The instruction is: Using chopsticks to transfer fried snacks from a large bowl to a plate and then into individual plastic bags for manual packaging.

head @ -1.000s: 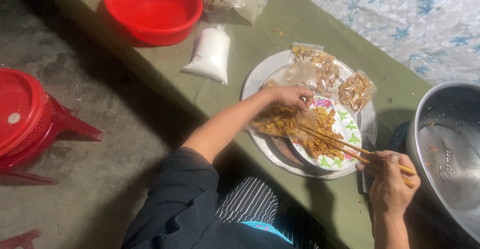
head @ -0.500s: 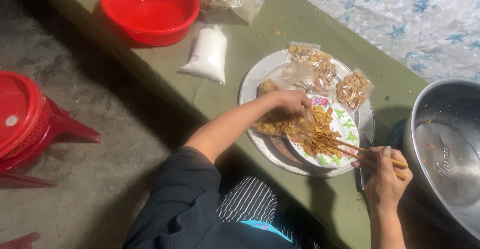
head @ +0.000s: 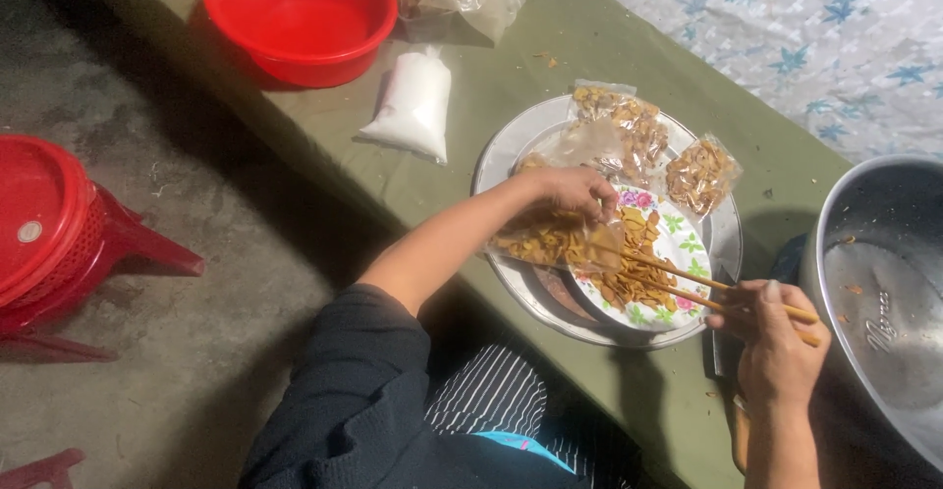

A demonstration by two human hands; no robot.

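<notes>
I see an olive-green table (head: 550, 86) with a bright red basin (head: 300, 18) and a white bag of powder (head: 413, 101). The paper plate (head: 678, 234) is white with pink flowers and green leaves, heaped with golden-brown snacks (head: 629, 278). The chopsticks (head: 707, 288) are pale wood. The cloth (head: 786, 37) is white with blue stars.

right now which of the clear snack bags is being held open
The bag in the left hand, over the flowered plate; the two others lie untouched on the tray's far side.
</notes>
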